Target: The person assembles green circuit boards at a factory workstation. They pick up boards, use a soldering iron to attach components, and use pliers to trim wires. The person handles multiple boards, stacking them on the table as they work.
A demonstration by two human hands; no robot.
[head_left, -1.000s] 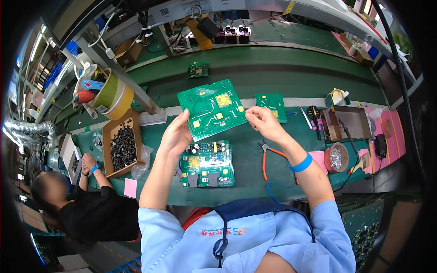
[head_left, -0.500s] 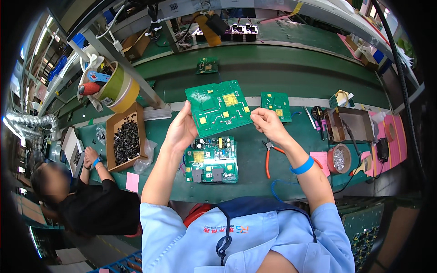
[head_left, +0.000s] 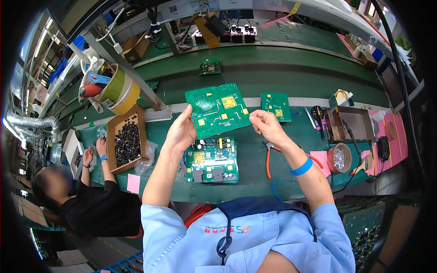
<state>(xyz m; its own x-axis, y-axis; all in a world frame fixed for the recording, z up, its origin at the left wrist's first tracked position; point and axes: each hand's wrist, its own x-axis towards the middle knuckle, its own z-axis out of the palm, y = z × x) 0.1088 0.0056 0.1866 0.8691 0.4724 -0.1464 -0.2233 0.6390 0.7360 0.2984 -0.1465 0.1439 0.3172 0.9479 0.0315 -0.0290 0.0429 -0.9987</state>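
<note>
A green circuit board [head_left: 214, 119] with yellow patches faces me, raised above the bench. My left hand [head_left: 182, 130] grips its left edge, thumb on the face. At the right edge my right hand [head_left: 267, 125] has its fingers pinched together by the board's corner; whether they hold the board or some tiny part is hidden. Below lies a stack of circuit boards [head_left: 214, 160], its top one carrying capacitors and dark blocks. Another green board [head_left: 276, 107] rests flat to the right, behind my right hand.
Orange-handled pliers [head_left: 268, 160] lie right of the stack. Farther right are a round tub of silvery bits [head_left: 338, 157] and a cardboard tray [head_left: 359, 123]. A carton of small black parts [head_left: 142, 132] stands left, near a co-worker [head_left: 98, 207]. One board [head_left: 210, 67] sits on the belt [head_left: 291, 73].
The held board has tilted slightly, and the glare on it has faded. The board on the belt has shifted a little right. The co-worker's hands have parted, one reaching toward the carton.
</note>
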